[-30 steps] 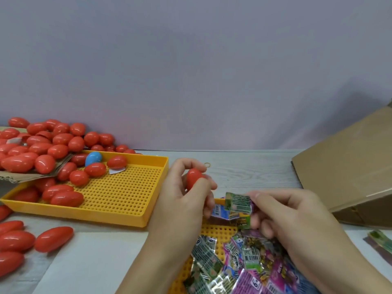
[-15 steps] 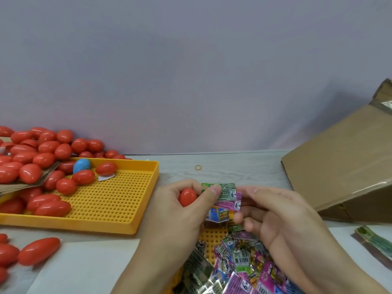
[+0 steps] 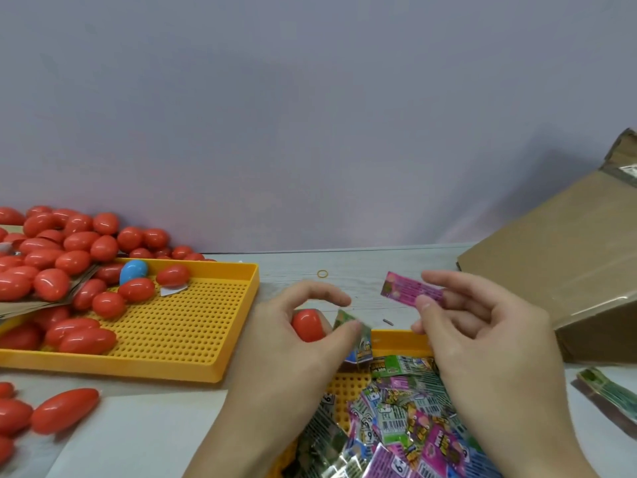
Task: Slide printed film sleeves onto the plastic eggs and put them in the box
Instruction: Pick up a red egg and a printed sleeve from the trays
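We hold a red plastic egg [image 3: 306, 324] in our left hand [image 3: 296, 343], fingers curled round it just above the near edge of the surface [image 3: 362, 277], and half a second ago a green-and-pink film sleeve was pinched between both hands right against that egg; now the two hands have drawn apart, and the sleeve has separated into two pieces, or two sleeves that were stuck together have come loose, we cannot tell which. Our right hand [image 3: 482, 326] pinches a pink printed sleeve [image 3: 412, 290] between thumb and forefinger, lifted clear and a little beyond the egg, while a green-edged sleeve [image 3: 355, 334] stays caught under our left thumb beside the egg. We judge that the sleeve is not yet on the egg, so the sliding step has still to be done: the pink sleeve needs opening and bringing back over the egg's tip. Below our wrists lies the heap of loose sleeves [image 3: 406, 419] on a small yellow tray [image 3: 400, 339]; to the left the large yellow tray [image 3: 193, 322] carries bare red eggs [image 3: 51, 267] and one blue egg [image 3: 133, 270]. The cardboard box [image 3: 558, 270] stands at the right, well apart from the egg, and a small rubber band [image 3: 322, 273] lies on the surface beyond our hands
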`<state>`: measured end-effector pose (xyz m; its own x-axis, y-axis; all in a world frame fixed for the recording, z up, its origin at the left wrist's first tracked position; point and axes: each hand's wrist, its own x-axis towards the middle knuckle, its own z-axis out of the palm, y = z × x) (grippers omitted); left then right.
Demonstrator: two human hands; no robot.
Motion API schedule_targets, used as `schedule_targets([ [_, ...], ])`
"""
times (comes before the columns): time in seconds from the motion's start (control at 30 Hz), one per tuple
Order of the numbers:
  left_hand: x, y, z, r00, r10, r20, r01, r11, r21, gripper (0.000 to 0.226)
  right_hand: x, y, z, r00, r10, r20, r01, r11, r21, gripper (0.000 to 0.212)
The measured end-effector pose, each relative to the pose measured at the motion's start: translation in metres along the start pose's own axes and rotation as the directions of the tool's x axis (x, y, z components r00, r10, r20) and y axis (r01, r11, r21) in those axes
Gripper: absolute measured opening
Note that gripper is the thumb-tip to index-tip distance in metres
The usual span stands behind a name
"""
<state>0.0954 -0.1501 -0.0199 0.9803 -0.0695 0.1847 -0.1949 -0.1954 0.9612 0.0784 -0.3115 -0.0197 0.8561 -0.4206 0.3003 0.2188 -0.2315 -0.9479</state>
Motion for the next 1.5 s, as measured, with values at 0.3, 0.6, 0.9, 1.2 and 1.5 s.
schedule_targets([
  [0.3,-0.004,0.008,0.008,0.980,-0.006,0.197,-0.034,0.979,0.199,0.035,0.004,0.003,-0.002,0.999,-0.001,-0.033,0.005,0.994,0.109,0.021],
  [0.6,0.000,0.010,0.006,0.999,0.043,-0.018,-0.046,0.984,-0.171,0.025,-0.003,-0.003,0.007,0.977,-0.087,0.193,0.029,0.958,0.285,0.018],
  [0.9,0.000,0.007,0.007,0.999,0.038,0.012,-0.036,0.989,-0.146,0.023,-0.004,0.000,0.007,0.951,-0.028,0.307,-0.040,0.976,0.212,0.015],
  [1.2,-0.001,0.008,0.008,0.999,0.025,0.039,-0.021,0.994,-0.107,0.035,-0.005,0.000,0.005,0.943,-0.053,0.327,0.031,0.997,0.071,0.015],
  [1.5,0.000,0.005,0.008,0.997,0.045,0.059,-0.041,0.996,-0.082,0.038,0.000,0.005,0.006,0.944,0.070,0.322,-0.133,0.975,0.176,0.016],
])
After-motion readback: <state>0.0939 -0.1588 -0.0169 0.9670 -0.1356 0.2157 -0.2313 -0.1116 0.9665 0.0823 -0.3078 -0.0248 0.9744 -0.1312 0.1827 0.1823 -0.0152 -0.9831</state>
